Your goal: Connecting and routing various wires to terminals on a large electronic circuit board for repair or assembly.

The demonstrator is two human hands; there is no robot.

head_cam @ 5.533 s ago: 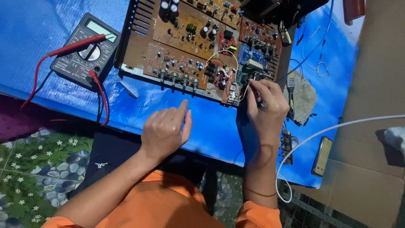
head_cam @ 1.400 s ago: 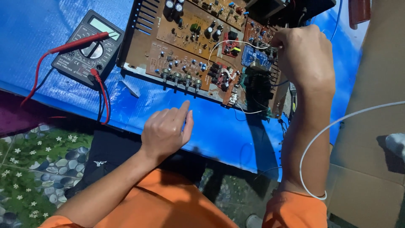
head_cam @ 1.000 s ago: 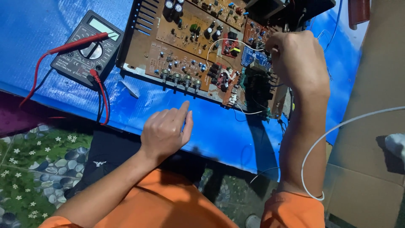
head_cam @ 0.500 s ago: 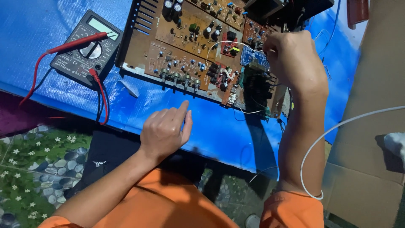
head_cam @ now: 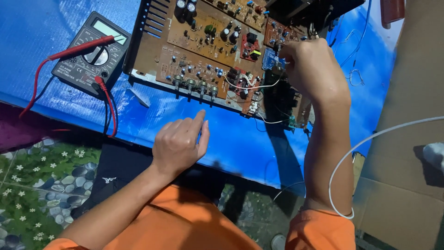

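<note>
At far left, a dark grey digital multimeter with a round dial [head_cam: 92, 54] lies on the blue plastic sheet [head_cam: 41, 28] that covers the work surface; a red test probe [head_cam: 83, 46] rests across its face and red and black leads [head_cam: 108, 109] trail toward the near edge. To its right lies the large brown printed circuit board [head_cam: 194, 51], crowded with capacitors and a row of small control knobs [head_cam: 194, 85] along its near edge. My left hand [head_cam: 179, 144] rests on the sheet just near that edge, loosely curled and grasping nothing, index finger extended toward the knobs. Farther right, my right hand [head_cam: 313, 69] is over the board's right end, fingers bunched; whether they pinch anything I cannot tell. A thin white cable [head_cam: 370, 139] loops at right over brown cardboard [head_cam: 411, 92].
</note>
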